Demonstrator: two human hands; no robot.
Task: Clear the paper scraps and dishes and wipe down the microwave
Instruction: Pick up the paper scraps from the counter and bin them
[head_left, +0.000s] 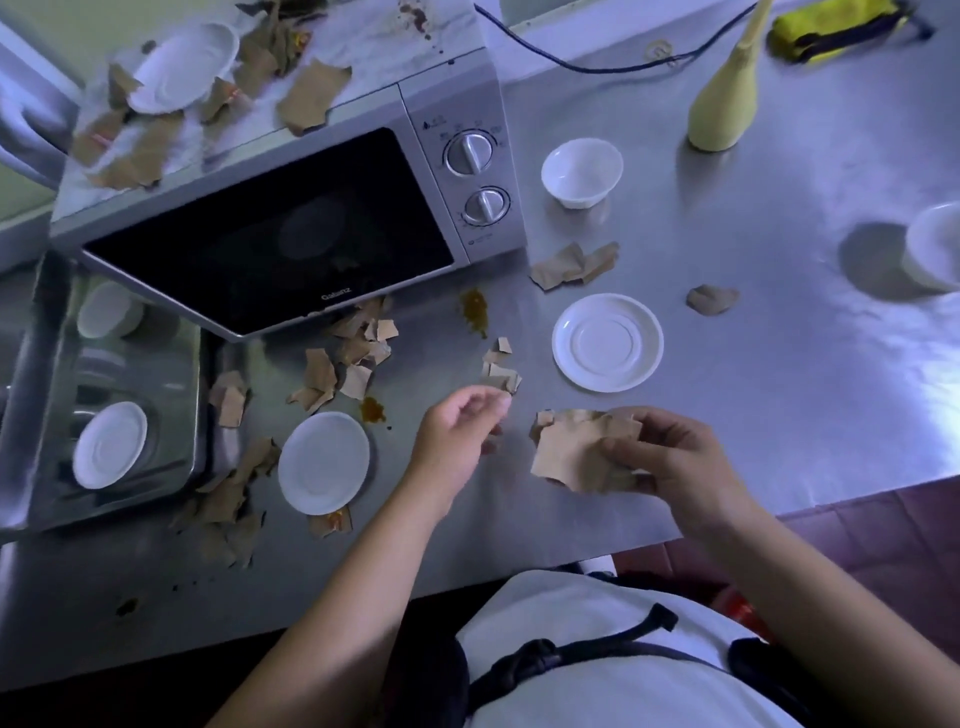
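Note:
My right hand (670, 457) grips a bunch of brown paper scraps (571, 452) above the steel counter's front. My left hand (462, 431) hovers just left of it, fingers curled beside a small scrap pile (501, 369); I cannot tell if it pinches a piece. More torn scraps (348, 358) lie in front of the silver microwave (270, 228), and others (311, 98) litter its top around a white saucer (182, 67). White saucers sit at centre (608, 343) and front left (322, 462). A white bowl (582, 171) stands right of the microwave.
A sink (104, 395) at left holds a saucer (109, 444) and a bowl (109, 312). Brown sauce stains (475, 309) mark the counter. A yellow bottle (727, 98), a yellow cloth (841, 26), a black cable (597, 65) and another bowl (935, 249) sit at the back right.

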